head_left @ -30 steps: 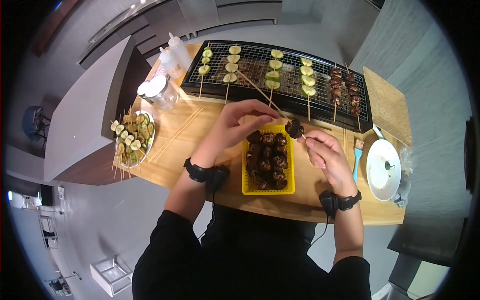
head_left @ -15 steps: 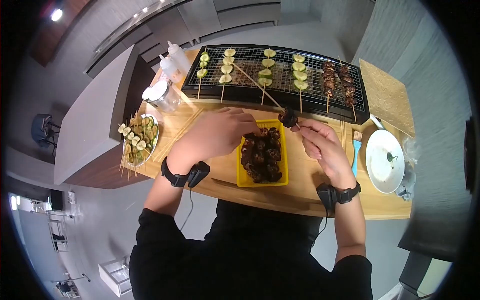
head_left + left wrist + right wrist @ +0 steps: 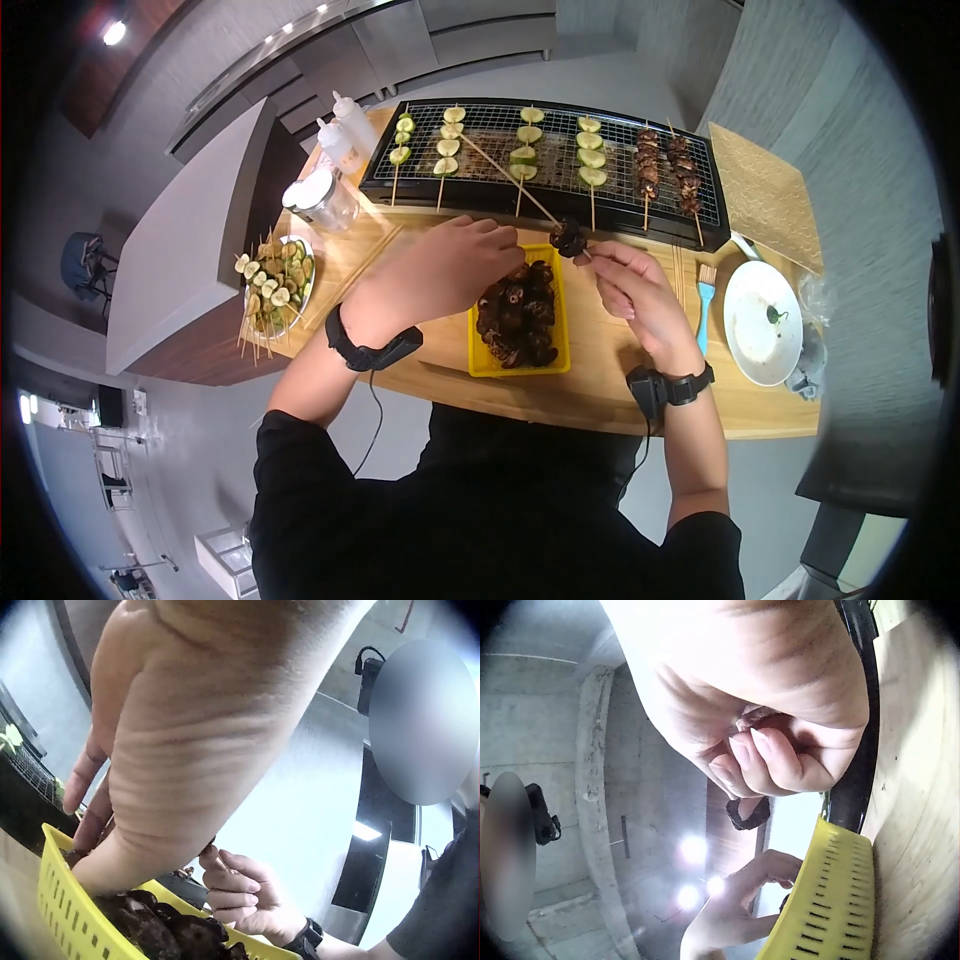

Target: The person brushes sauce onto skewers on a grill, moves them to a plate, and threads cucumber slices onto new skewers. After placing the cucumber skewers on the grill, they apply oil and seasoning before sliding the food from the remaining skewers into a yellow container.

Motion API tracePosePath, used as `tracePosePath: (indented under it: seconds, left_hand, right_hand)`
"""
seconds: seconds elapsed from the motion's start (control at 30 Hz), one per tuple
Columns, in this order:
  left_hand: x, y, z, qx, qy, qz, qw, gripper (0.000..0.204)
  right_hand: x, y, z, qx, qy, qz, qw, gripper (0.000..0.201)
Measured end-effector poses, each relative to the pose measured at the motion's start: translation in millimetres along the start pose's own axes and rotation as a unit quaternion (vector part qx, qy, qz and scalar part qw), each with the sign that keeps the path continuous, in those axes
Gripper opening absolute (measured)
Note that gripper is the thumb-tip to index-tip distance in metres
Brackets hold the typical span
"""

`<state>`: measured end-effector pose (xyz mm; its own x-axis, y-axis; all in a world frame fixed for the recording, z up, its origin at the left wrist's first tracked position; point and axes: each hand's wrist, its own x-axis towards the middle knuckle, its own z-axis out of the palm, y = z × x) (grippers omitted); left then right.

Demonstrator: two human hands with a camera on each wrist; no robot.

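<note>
My right hand (image 3: 637, 300) pinches a bamboo skewer (image 3: 505, 178) near its lower end, with its fingers curled in. Dark mushroom pieces (image 3: 568, 239) are threaded just above those fingers, and the bare shaft slants up and left, overlapping the grill in the head view. Below lies a yellow basket (image 3: 562, 340) of dark brown mushrooms (image 3: 518, 318). My left hand (image 3: 445, 268) reaches over its left rim, fingers down among the mushrooms at the far end. The left fingertips are hidden, so I cannot tell whether they grip a mushroom.
Behind the basket, a black grill (image 3: 430, 200) carries zucchini skewers (image 3: 591, 158) and dark meat-like skewers (image 3: 648, 165). At left stand a plate of skewers (image 3: 272, 285), a glass jar (image 3: 335, 208) and squeeze bottles (image 3: 338, 146). At right are a blue brush (image 3: 704, 312) and a white pan (image 3: 752, 345).
My left hand has left the skewer, swung left and come down into the basket. My right hand has kept its pinch on the skewer and shifted only slightly.
</note>
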<state>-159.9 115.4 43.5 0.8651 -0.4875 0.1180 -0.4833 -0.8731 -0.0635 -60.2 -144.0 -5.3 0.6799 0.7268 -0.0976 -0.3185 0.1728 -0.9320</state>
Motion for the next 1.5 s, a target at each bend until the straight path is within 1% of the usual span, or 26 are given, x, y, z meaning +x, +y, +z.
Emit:
tracePosePath:
  seconds: [0.1,0.2,0.27,0.3,0.4,0.5,0.53,0.63,0.73,0.83,0.93,1.03,1.07,1.17,1.3,1.4,1.5]
  left_hand:
    - [0.9,-2.8,1.6,-0.009,0.002,-0.003,1.000,0.026]
    - [1.3,-3.7,-7.3,-0.070,0.029,-0.021,0.997,0.028]
    - [3.7,-5.2,-17.8,-0.121,0.085,-0.035,0.988,0.029]
    - [4.8,-6.9,-20.8,-0.146,0.113,-0.042,0.982,0.029]
    - [9.4,-14.6,-15.8,-0.291,0.213,-0.091,0.928,0.030]
    - [16.6,-23.4,-9.6,-0.311,0.333,-0.079,0.887,0.034]
    - [16.6,-25.6,-2.6,-0.322,0.352,-0.104,0.873,0.039]
    - [18.6,-29.2,17.7,-0.386,0.408,-0.124,0.818,0.044]
    - [17.4,-36.7,34.3,-0.434,0.449,-0.131,0.770,0.045]
    - [14.6,-47.2,48.3,-0.509,0.481,-0.135,0.701,0.039]
    - [8.9,-49.3,51.8,-0.604,0.497,-0.161,0.602,0.029]
    - [2.9,-52.7,58.1,-0.736,0.476,-0.167,0.451,0.023]
    - [3.4,-56.1,61.3,-0.749,0.462,-0.162,0.446,0.028]
    - [2.2,-59.9,67.6,-0.828,0.436,-0.155,0.316,0.030]
    - [1.4,-64.3,74.5,-0.859,0.423,-0.145,0.249,0.029]
    - [2.4,-61.0,71.1,-0.855,0.421,-0.147,0.265,0.030]
    - [3.1,-61.2,69.6,-0.862,0.423,-0.142,0.240,0.029]
  right_hand:
    - [0.6,0.3,-0.1,0.006,0.007,0.003,1.000,0.021]
    - [0.7,-0.3,0.8,0.021,0.016,-0.005,1.000,0.020]
    - [0.9,1.4,-6.8,0.035,-0.002,-0.022,0.999,0.020]
    - [1.2,1.7,-8.5,0.045,0.007,-0.029,0.999,0.019]
    - [2.6,1.6,-8.9,0.068,0.026,-0.042,0.997,0.019]
    - [2.1,0.2,-7.6,0.067,0.028,-0.042,0.996,0.018]
    - [2.2,0.2,-7.6,0.064,0.024,-0.039,0.997,0.018]
    - [2.8,1.2,-7.7,0.061,0.023,-0.035,0.997,0.017]
    - [4.5,2.4,-8.1,0.069,0.024,-0.031,0.997,0.017]
    - [4.3,3.8,-7.0,0.083,0.032,-0.024,0.996,0.016]
    - [3.7,4.3,-6.7,0.090,0.025,-0.017,0.995,0.015]
    - [2.9,6.1,-4.1,0.073,0.016,-0.011,0.997,0.014]
    - [2.7,7.3,-3.7,0.059,0.015,-0.010,0.998,0.014]
    - [3.3,8.4,-2.3,0.033,0.007,0.007,0.999,0.015]
    - [4.2,8.4,-2.0,0.008,0.000,0.028,1.000,0.016]
    - [4.8,7.8,-1.0,0.007,0.011,0.035,0.999,0.016]
    - [4.9,7.4,-0.9,0.004,0.006,0.036,0.999,0.017]
